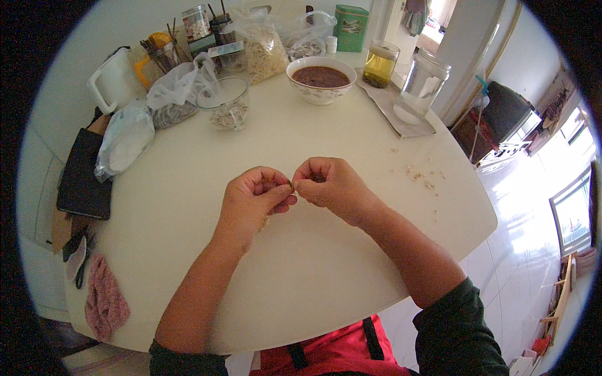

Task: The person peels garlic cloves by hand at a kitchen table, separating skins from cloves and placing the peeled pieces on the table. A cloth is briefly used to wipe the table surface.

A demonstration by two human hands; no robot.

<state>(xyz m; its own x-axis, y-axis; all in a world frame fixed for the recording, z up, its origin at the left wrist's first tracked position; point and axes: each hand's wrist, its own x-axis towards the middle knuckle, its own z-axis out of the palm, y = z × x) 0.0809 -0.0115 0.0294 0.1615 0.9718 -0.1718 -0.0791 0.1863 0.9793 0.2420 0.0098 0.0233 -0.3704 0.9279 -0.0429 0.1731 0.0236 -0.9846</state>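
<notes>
My left hand (256, 195) and my right hand (331, 188) meet over the middle of the table. Between their pinched fingertips is a tiny brownish piece (292, 186), mostly covered by the fingers and too small to identify. A few pale bits (265, 223) show beside my left wrist. To the right of my right hand, light brown crumbs (425, 180) lie scattered on the tabletop. Beyond the hands stand a clear glass cup (229, 105) with seed-like pieces in its bottom and a patterned white bowl (324, 96) of dark reddish-brown food.
On the cream table (310, 277), a glass of yellow-green tea (379, 66) and a glass jar of clear liquid (418, 89) stand on a mat at back right. Plastic bags (265, 54), a green tin (352, 29) and a white pitcher (115, 80) line the back. A pink cloth (106, 301) lies left.
</notes>
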